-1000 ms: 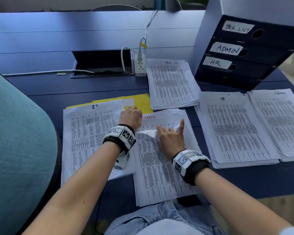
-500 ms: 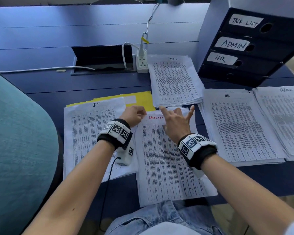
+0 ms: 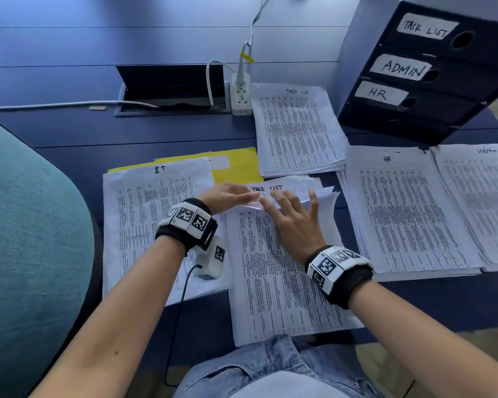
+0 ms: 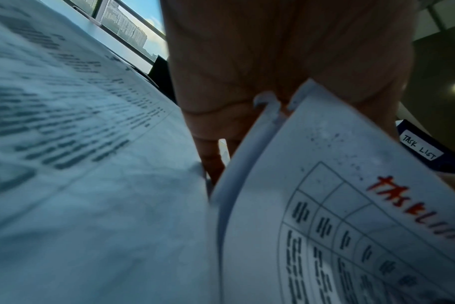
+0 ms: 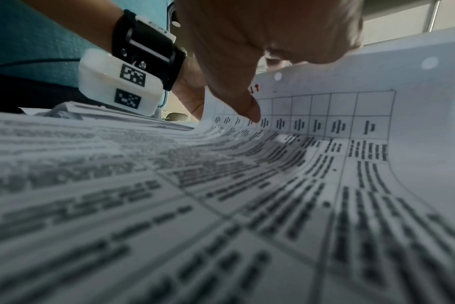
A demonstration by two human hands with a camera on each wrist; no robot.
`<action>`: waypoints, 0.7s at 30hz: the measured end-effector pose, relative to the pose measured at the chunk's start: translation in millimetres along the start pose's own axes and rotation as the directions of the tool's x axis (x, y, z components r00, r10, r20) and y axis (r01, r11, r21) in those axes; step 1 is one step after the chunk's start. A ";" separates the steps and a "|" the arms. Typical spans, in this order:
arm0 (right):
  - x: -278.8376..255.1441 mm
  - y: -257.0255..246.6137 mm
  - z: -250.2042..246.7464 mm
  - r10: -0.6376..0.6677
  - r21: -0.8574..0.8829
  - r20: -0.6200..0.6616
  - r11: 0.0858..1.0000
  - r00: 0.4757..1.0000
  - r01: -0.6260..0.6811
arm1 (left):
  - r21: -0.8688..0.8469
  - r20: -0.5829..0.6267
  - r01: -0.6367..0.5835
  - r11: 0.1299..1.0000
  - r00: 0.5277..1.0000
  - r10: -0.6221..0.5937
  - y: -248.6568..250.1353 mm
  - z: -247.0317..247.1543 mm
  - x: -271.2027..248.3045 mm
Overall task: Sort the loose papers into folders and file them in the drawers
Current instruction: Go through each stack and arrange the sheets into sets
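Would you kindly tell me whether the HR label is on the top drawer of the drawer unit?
No, the HR label sits third from the top, below the TASK LIST label and the ADMIN label.

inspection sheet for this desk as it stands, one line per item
surface: dark blue table, papers over its near half
job's things: centre stack headed task list; IT stack, far task list stack, HR stack, admin stack lie flat; yellow folders under IT stack; drawer unit labelled task list, admin, HR, drawers closed
clutter: nothing seen
grippers: left hand pinches centre stack's raised top edge; right hand spread on that edge
cables: white cable runs into hatch; power strip holds one plug
surroundings: teal chair at left
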State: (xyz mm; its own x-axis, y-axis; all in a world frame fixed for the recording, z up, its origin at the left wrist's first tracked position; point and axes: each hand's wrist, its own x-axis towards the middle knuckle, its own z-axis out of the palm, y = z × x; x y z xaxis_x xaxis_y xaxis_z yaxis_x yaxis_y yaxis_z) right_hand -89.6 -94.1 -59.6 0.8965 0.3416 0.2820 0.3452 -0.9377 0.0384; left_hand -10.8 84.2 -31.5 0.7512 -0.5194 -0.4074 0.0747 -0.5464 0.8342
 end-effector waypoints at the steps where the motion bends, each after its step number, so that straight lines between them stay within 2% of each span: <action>1: -0.3 -0.2 -0.4 -0.005 -0.002 0.010 1.000 1.000 0.005 | -0.004 -0.009 -0.007 1.000 1.000 0.007 -1.1 -0.2 0.3; 5: -3.4 0.4 -2.5 -0.031 0.040 -0.026 0.999 0.999 0.032 | -0.006 -0.024 0.023 1.000 0.999 -0.023 -3.6 -1.7 3.7; 10: -5.7 -1.0 -9.6 0.012 0.118 -0.032 0.993 0.999 -0.008 | 0.047 -0.179 0.076 0.996 0.982 -0.066 -6.6 -5.6 4.6; 13: 2.8 -3.8 -10.4 0.094 0.167 0.013 0.981 0.995 -0.095 | -0.031 -0.088 0.064 0.997 0.994 -0.066 -2.3 -6.9 0.6; 15: 10.2 -2.8 -10.7 0.132 0.097 0.033 0.986 0.991 -0.134 | -0.133 -0.052 0.065 0.989 0.996 -0.072 6.2 -6.4 -1.7; 17: 13.6 -2.0 -11.5 0.131 0.004 0.010 0.991 0.991 -0.132 | -0.213 -0.085 0.071 0.974 0.992 -0.091 11.3 -6.0 -0.2; 19: 11.6 -1.0 -9.4 0.103 -0.032 0.014 0.994 0.995 -0.103 | -0.118 -0.213 0.062 0.991 0.973 -0.086 11.1 -4.9 6.2; 21: 7.3 -1.4 -9.5 0.080 -0.035 0.091 0.996 0.993 -0.078 | 0.193 -0.304 0.102 0.976 0.952 -0.039 5.4 -2.5 12.0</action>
State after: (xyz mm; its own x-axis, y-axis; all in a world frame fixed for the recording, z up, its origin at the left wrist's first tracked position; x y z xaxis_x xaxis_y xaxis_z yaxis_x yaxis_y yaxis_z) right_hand -86.1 -90.8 -48.4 0.9429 0.2694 0.1957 0.2648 -0.9630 0.0496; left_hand 0.3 76.6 -31.0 0.9117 -0.2730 -0.3072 0.0227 -0.7129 0.7009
